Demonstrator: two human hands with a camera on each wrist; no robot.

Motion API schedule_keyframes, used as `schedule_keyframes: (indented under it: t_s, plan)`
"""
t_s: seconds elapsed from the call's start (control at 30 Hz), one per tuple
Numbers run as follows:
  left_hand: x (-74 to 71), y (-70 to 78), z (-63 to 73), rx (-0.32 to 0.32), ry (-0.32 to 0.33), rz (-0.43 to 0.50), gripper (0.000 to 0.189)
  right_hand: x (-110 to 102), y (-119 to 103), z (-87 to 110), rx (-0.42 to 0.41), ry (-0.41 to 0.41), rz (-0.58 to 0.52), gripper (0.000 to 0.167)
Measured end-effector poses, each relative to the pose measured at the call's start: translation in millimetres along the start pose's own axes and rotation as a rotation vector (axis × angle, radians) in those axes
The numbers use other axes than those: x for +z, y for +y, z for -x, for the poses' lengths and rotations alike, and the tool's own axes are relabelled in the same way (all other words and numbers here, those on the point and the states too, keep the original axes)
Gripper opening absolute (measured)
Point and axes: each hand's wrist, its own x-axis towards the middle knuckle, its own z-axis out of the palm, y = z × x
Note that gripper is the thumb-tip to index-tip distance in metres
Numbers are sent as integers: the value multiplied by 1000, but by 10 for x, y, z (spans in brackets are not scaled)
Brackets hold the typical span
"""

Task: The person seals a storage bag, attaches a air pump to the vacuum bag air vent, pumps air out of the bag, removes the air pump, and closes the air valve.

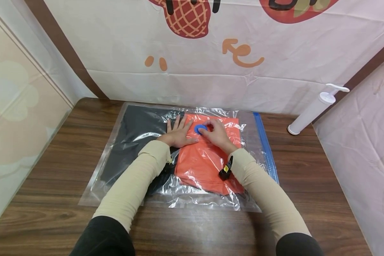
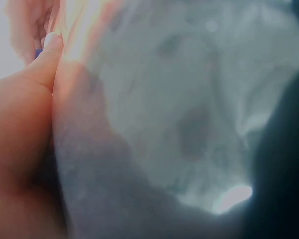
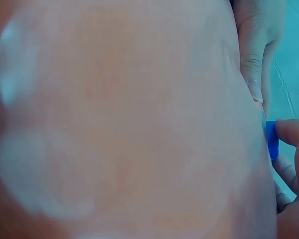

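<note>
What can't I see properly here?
Head view: part of the blue cap, under the right hand.
Head view: some black cloth, behind the left sleeve.
Head view: red wall drawings, cut off by the top edge.
Left wrist view: details of the clear bag, blurred.
Right wrist view: most of the right hand, past the right edge.

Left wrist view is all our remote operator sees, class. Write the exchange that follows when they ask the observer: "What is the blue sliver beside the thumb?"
Observer: Part of a round blue cap, which the right hand pinches.
Operator: What runs along the right edge of the clear bag?
Observer: A blue strip, seen in the head view.
Operator: Anything standing further right?
Observer: A white pump, on the table.
</note>
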Motion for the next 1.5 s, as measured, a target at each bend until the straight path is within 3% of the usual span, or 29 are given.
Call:
schedule_keyframes:
  t_s: [0.3,0.6,1.1,1.5]
  plan:
    - [-14,6,31,0,-4,14,97,8,13,-2,18,-7,-14,31]
    - [-16,5,9,6,-5,17,95,0,26,-5,20,-14,-31,46]
    - [-14,4,21,5,1,24,97,11,21,-5,5,3,-32,29]
    - [-15,11,27,0,-4,30,96,7,9,-2,53,0,-54,46]
